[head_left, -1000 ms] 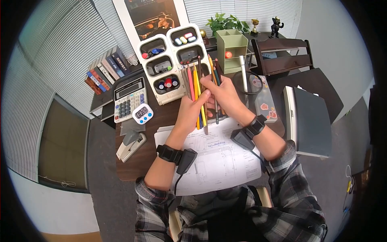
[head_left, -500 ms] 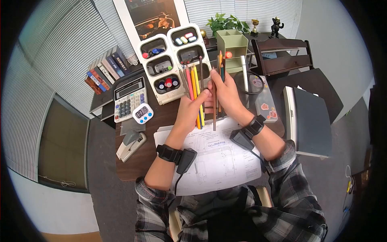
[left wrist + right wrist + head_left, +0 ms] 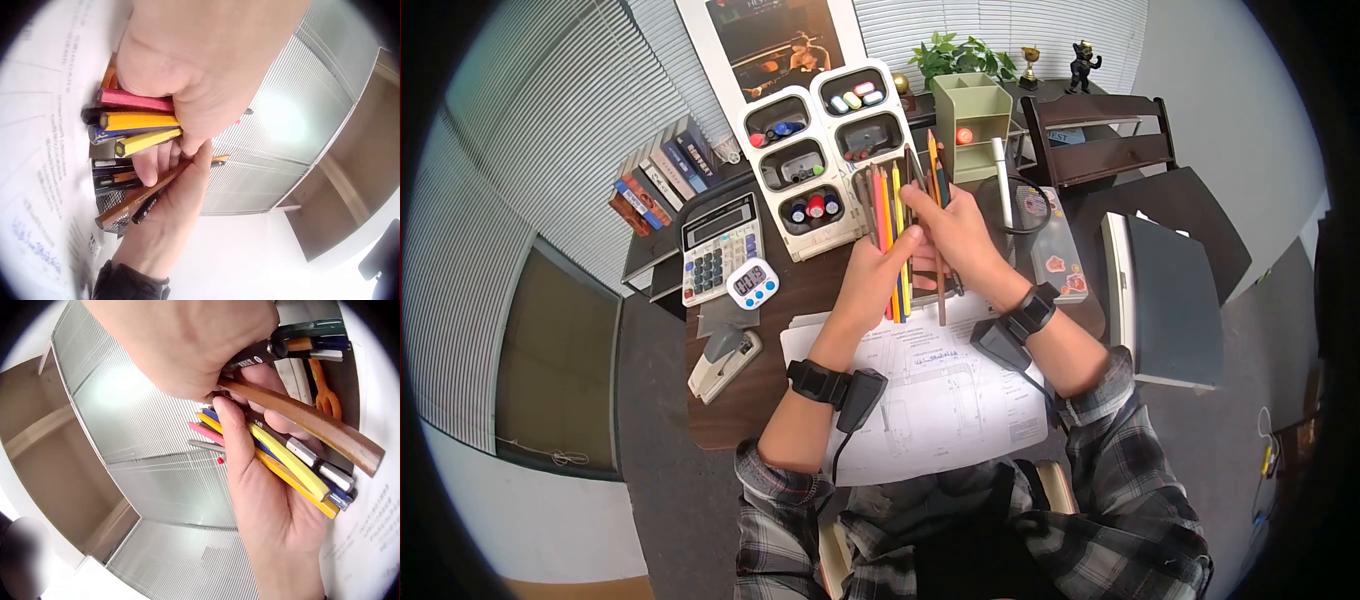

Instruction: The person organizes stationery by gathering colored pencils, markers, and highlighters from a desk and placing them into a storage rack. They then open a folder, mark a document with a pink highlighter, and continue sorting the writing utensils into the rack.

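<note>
Over the desk, my left hand (image 3: 870,280) grips a bundle of pencils, among them a pink pencil (image 3: 134,100), an orange-yellow pencil (image 3: 140,121) and a yellow pencil (image 3: 150,142). Blue and black ones lie in the same bundle. My right hand (image 3: 965,240), close beside it, holds a brown pencil (image 3: 312,419), a black pencil (image 3: 147,206) and several others, including a dark green one (image 3: 312,329). Its thumb and fingertips reach to the left hand's bundle, near a dark pencil (image 3: 912,165). Both bundles point away from the body.
A white organizer (image 3: 828,130) with markers and erasers stands behind the hands, a green organizer (image 3: 975,92) to its right. Papers (image 3: 920,430) lie below. A calculator (image 3: 722,255), timer (image 3: 753,283) and stapler (image 3: 725,368) are left; a stickered box (image 3: 1060,265) lies right.
The brown pencil has passed from the left hand's bundle to the right hand. The right hand drew slightly away to the right, then its thumb came back to the left bundle.
</note>
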### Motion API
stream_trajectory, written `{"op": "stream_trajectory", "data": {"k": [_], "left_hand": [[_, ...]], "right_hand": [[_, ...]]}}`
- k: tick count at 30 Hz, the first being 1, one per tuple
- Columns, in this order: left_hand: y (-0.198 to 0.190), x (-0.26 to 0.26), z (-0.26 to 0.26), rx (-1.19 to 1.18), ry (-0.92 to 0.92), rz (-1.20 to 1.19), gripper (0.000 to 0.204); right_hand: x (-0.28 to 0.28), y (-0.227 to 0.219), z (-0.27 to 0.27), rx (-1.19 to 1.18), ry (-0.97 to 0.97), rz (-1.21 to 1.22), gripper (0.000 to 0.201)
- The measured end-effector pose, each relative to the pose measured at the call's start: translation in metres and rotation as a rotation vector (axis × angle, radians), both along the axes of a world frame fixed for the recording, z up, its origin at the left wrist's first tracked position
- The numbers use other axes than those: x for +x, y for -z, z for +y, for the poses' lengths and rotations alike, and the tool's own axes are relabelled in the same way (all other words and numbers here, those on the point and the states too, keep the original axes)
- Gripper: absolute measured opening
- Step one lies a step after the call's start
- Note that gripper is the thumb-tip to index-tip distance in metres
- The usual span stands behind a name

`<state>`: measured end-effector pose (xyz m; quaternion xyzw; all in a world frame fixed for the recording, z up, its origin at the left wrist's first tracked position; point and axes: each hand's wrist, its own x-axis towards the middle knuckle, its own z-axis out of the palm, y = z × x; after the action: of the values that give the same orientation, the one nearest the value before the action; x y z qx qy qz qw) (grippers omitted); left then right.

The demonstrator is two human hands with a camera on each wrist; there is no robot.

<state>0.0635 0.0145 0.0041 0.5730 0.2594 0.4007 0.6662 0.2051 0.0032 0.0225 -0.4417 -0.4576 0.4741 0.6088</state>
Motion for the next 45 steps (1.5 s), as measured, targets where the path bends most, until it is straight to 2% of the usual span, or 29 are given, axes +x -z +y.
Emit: {"op": "stream_trajectory", "data": {"k": [5,7,8,10,14,16,20,28,32,38,40,45], "left_hand": [[0.002,-0.001,0.002,-0.010,-0.047,-0.017,0.035],[0.001,-0.001,0.003,-0.060,-0.109,-0.063,0.035],[0.004,-0.002,0.006,-0.115,-0.090,-0.112,0.035],[0.004,-0.002,0.005,-0.115,-0.126,-0.112,0.035],[0.003,-0.003,0.005,-0.063,-0.162,-0.028,0.035],[0.002,-0.007,0.006,-0.040,-0.120,-0.015,0.033],[-0.001,-0.003,0.001,-0.011,-0.075,-0.019,0.029],[0.000,-0.003,0.001,-0.007,-0.030,-0.044,0.030],[-0.003,0.000,-0.002,-0.051,-0.102,-0.053,0.036],[-0.002,-0.002,0.001,-0.033,-0.043,-0.061,0.037],[-0.003,-0.001,-0.001,-0.044,-0.042,-0.067,0.036],[-0.002,-0.003,0.001,-0.048,0.008,-0.038,0.034]], "right_hand": [[-0.001,-0.003,-0.002,0.052,0.051,-0.012,0.028],[-0.004,-0.007,-0.006,-0.030,0.025,0.120,0.025],[-0.003,-0.004,-0.003,-0.030,0.024,0.119,0.025],[0.000,0.002,0.005,0.115,0.094,0.002,0.023],[0.000,-0.003,-0.001,0.072,0.049,0.023,0.021],[-0.005,-0.009,-0.007,0.106,-0.004,0.094,0.023],[0.001,0.006,0.007,0.115,-0.068,0.054,0.026],[0.000,-0.005,-0.005,0.006,-0.183,0.125,0.022],[-0.001,0.000,-0.002,0.042,-0.092,0.098,0.021],[0.002,0.000,-0.001,0.007,-0.093,0.126,0.021],[-0.001,0.002,0.002,0.069,0.035,0.055,0.022],[0.000,-0.003,-0.002,0.022,-0.065,0.063,0.022]]}}
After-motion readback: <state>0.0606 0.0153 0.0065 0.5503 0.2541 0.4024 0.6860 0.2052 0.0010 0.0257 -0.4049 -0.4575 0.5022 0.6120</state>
